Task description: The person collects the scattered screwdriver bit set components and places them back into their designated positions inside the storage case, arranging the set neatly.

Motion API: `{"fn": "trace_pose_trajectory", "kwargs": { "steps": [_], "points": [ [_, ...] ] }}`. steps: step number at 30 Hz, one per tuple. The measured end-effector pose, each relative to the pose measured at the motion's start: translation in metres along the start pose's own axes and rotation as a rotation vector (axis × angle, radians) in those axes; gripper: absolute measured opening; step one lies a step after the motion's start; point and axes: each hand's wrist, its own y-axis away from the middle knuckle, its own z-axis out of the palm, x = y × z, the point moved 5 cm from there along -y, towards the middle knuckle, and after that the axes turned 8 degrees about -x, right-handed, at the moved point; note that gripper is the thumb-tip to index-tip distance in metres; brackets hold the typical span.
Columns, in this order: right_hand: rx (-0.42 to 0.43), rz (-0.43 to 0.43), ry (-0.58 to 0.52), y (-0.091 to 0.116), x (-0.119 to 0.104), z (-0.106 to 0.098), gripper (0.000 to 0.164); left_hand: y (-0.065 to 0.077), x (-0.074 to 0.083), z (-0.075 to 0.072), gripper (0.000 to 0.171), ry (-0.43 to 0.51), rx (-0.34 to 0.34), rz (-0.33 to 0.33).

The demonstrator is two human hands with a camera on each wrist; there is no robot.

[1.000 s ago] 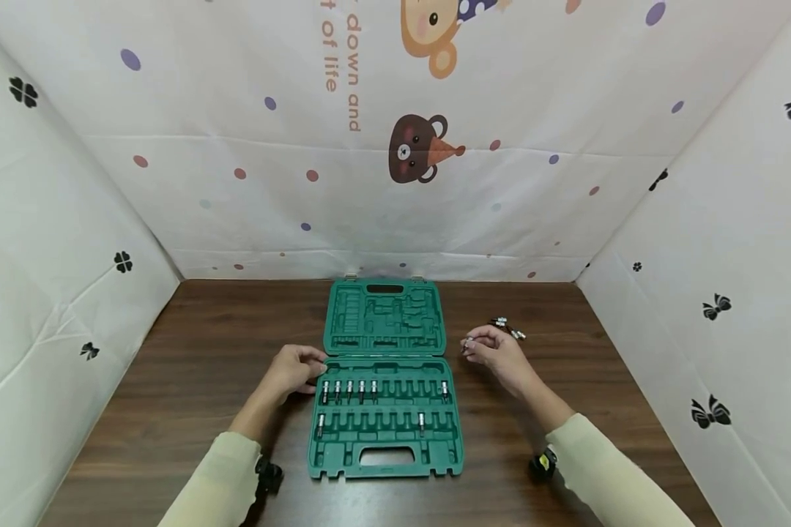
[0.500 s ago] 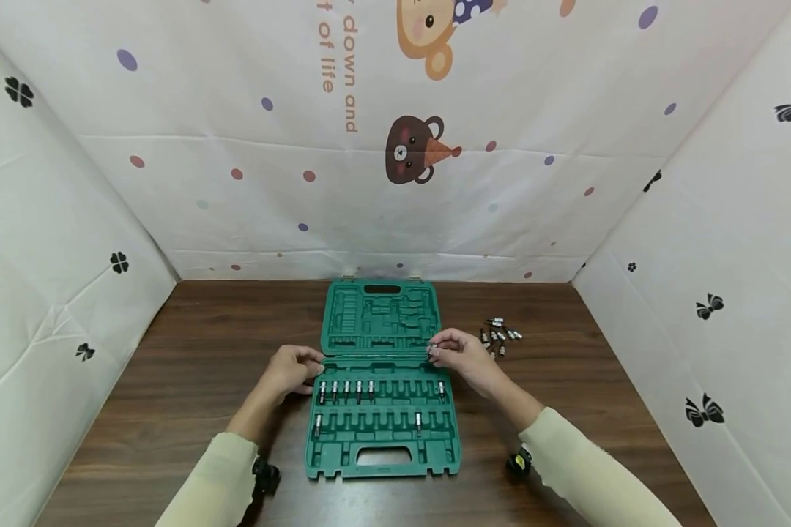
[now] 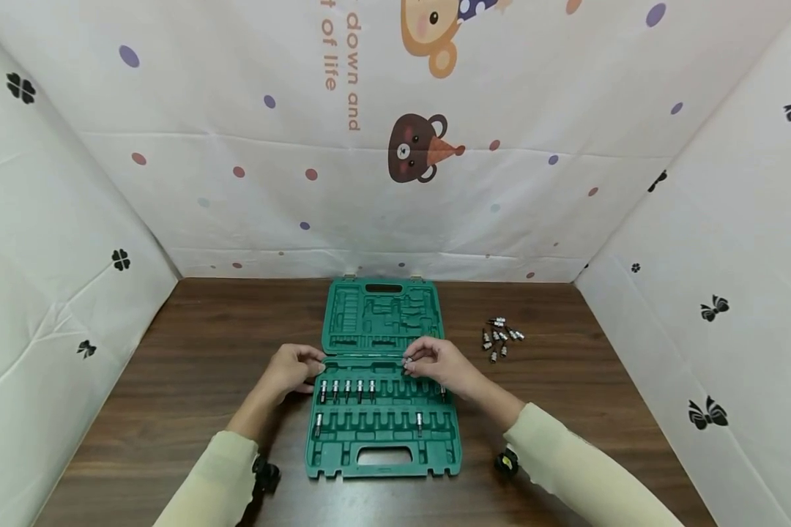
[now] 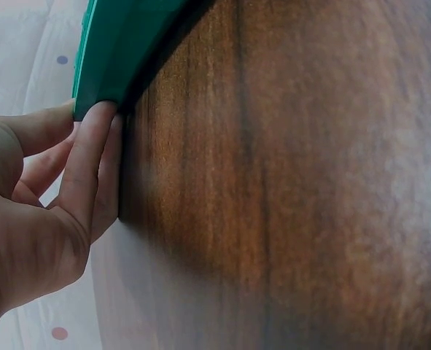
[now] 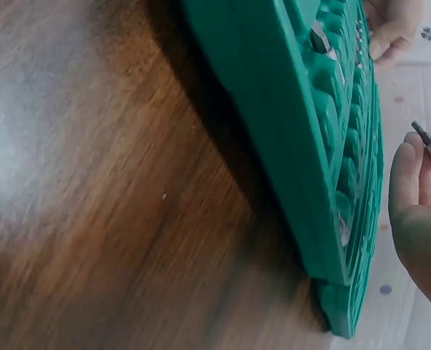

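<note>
A green socket case (image 3: pixel 384 455) lies open on the wooden table, its lid (image 3: pixel 384 315) folded back. Several bit sockets (image 3: pixel 359 391) stand in its slots, most in the upper row's left part. My left hand (image 3: pixel 292 369) holds the case's left edge near the hinge, thumb on the rim and fingers along the side (image 4: pixel 91 157). Over the upper part of the base, my right hand (image 3: pixel 438 366) pinches a small bit socket (image 5: pixel 423 133) between thumb and fingertips. Its dark bit points away from the fingers in the right wrist view. One socket at the right is partly covered by this hand.
A loose group of several bit sockets (image 3: pixel 499 337) lies on the table (image 3: pixel 534 388) to the right of the lid. Printed white cloth walls (image 3: pixel 250 219) stand at the back and both sides.
My right hand has carried the bit socket leftward from beside the loose group to above the case's base, uncovering that group. The left hand stays at the case edge.
</note>
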Motion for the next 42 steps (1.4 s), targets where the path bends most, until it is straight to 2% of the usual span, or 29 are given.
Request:
{"fn": "trace_pose_trajectory", "kwargs": {
  "steps": [4, 8, 20, 26, 42],
  "points": [
    [-0.047, 0.003, 0.016, -0.004, -0.003, 0.010, 0.020, -0.001, 0.000, -0.001, 0.022, 0.006, -0.002, -0.005],
    [-0.067, -0.007, 0.077, -0.007, -0.006, 0.017, 0.018, -0.002, 0.000, -0.001, 0.022, 0.003, -0.007, -0.004],
    [-0.077, 0.025, 0.428, -0.014, -0.006, 0.030, 0.010, -0.003, 0.002, 0.000, 0.021, -0.002, -0.003, -0.004],
    [-0.109, 0.012, 0.530, -0.016, -0.011, 0.036, 0.009, -0.003, 0.002, 0.000, 0.022, -0.001, -0.005, -0.005],
    [-0.050, -0.004, 0.789, -0.026, -0.012, 0.048, 0.007, -0.003, 0.002, 0.000, 0.023, 0.005, -0.007, -0.003]
  ]
}}
